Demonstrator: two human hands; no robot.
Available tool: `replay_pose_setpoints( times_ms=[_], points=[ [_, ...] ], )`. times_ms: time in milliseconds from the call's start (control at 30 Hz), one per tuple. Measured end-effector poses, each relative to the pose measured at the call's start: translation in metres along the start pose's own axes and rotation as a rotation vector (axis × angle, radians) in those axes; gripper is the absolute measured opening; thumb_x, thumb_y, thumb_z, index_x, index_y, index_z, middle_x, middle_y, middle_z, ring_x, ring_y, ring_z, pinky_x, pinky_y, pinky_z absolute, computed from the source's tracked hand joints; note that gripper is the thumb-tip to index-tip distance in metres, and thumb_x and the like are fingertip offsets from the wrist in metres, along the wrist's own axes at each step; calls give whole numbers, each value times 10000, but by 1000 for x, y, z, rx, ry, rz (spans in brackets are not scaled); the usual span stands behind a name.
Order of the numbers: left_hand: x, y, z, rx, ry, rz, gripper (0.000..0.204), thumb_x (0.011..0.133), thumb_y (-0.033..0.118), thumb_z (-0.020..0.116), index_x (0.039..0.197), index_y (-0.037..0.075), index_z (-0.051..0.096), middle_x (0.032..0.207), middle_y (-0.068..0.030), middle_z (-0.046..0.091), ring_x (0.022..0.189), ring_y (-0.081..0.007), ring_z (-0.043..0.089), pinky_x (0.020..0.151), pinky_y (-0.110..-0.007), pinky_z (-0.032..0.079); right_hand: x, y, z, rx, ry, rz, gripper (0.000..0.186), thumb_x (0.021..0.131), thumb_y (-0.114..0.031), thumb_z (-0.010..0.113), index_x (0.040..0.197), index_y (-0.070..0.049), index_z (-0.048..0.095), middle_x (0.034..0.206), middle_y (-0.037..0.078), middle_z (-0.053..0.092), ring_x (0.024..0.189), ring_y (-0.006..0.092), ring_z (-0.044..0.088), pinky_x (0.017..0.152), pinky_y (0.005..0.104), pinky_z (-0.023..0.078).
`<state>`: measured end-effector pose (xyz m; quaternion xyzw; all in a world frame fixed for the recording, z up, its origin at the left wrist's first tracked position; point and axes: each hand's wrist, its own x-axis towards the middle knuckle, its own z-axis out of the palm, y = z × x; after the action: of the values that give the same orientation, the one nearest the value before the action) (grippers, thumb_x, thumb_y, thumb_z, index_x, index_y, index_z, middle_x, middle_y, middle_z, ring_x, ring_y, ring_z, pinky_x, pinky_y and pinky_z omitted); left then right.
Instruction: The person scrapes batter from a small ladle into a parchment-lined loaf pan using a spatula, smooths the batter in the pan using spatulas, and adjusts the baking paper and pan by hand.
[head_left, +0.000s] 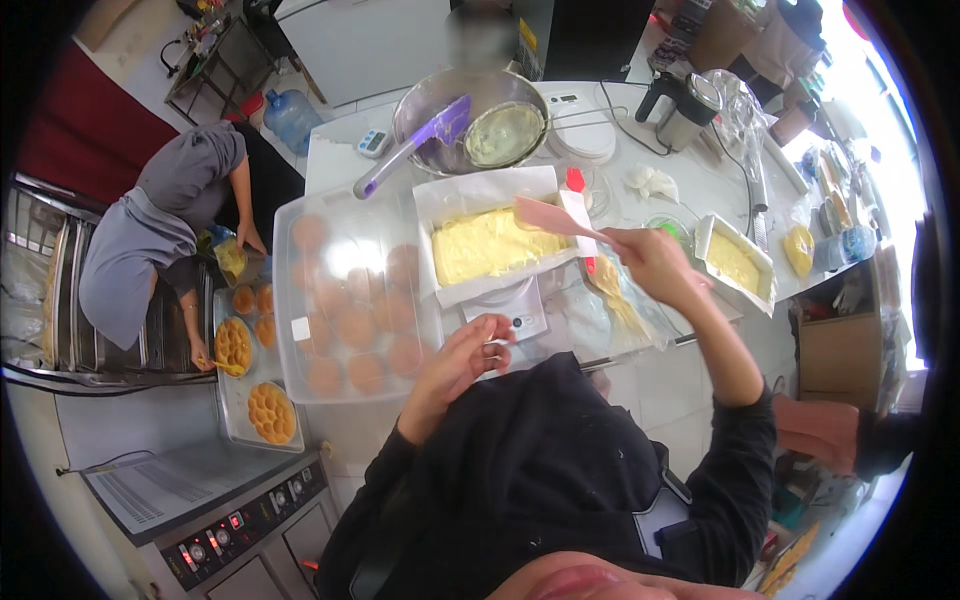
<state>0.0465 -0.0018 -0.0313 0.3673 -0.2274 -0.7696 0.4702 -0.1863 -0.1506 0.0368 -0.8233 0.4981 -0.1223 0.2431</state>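
My right hand [650,262] grips a pink spatula [540,216] whose blade rests over the pale yellow batter [485,250] in a paper-lined rectangular pan [447,186]. That pan sits on a white digital scale [522,322]. Just below the scale, at its left, my left hand [465,355] hovers with loosely bent, parted fingers, holding nothing visible. A plastic bag with yellow batter [617,300] lies right of the scale, and a second lined pan of batter [735,262] is farther right. Behind stands a steel bowl [415,105] with a purple spatula [400,160] and a sieve [505,135].
A lidded translucent container of round cakes [360,318] is at left. Beyond it, a co-worker [150,230] bends over trays [250,428] of baked goods. An oven [230,520] stands lower left. An electric kettle [685,110], cords and a water bottle [285,115] are farther back.
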Motion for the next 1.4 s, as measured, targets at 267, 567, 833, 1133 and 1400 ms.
replay_pose_setpoints(
  times_ms=[267,567,833,1133,1400],
  points=[
    [57,-37,-6,-354,309,180,335,799,252,575,1015,21,468,972,-87,527,810,-160,537,705,-292,471,-19,0,57,-12,203,-53,343,729,-36,467,1043,-112,582,668,124,519,605,265,516,571,350,392],
    [65,-66,-23,-175,421,290,213,796,173,580,950,32,536,903,-43,563,850,-146,539,707,-284,446,-15,-21,61,13,216,-102,332,715,-5,484,1010,-106,598,662,115,541,607,268,530,573,347,404],
    [68,-64,-11,-363,345,462,157,807,83,548,949,17,533,919,-36,561,864,-111,534,839,-283,442,-34,-6,73,-96,167,-131,327,709,-5,499,998,-114,606,682,114,535,642,277,524,604,369,406],
    [71,-70,-20,-421,309,477,80,798,54,551,863,8,546,830,-29,563,789,-89,538,845,-291,454,-43,-19,-12,-258,-84,1,222,737,-59,508,924,-68,629,627,138,562,587,274,533,572,372,405],
    [72,-71,-18,-387,277,490,74,810,68,539,847,6,556,806,-30,564,772,-90,537,848,-300,453,-37,-12,55,477,-75,233,259,831,-115,468,1057,-30,561,577,-25,454,447,36,355,405,204,306]
  ],
)
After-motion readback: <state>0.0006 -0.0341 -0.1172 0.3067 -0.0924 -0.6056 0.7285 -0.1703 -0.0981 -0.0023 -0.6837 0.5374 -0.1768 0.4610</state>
